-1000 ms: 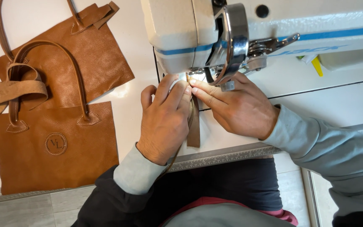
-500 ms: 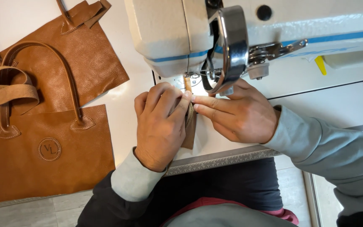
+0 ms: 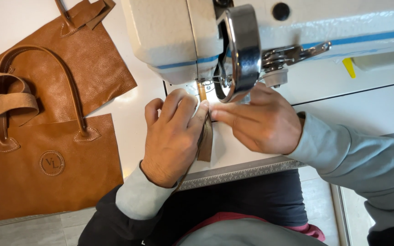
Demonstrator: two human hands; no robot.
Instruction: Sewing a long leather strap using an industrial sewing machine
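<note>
Strap: a narrow tan leather strap (image 3: 204, 136) was laid flat on the white tabletop (image 3: 343, 114), its far end tucked under the needle area of the sewing machine (image 3: 183, 36).
Long axis: the strap was run away from the person toward the machine, its near end left close to the tabletop's front edge.
Left hand (image 3: 172, 136): it was pressed palm-down along the strap's left side, fingers curled, fingertips set on the leather just short of the needle; nothing was gripped.
Right hand (image 3: 263, 120): it was brought in from the right, fingertips pinched against the strap's upper part, touching the left fingertips.
Nearer hand: both were on the strap; the left covered more of its length.
Surroundings: two brown leather tote bags (image 3: 46, 168) were left well apart to the left, handles overlapping.
</note>
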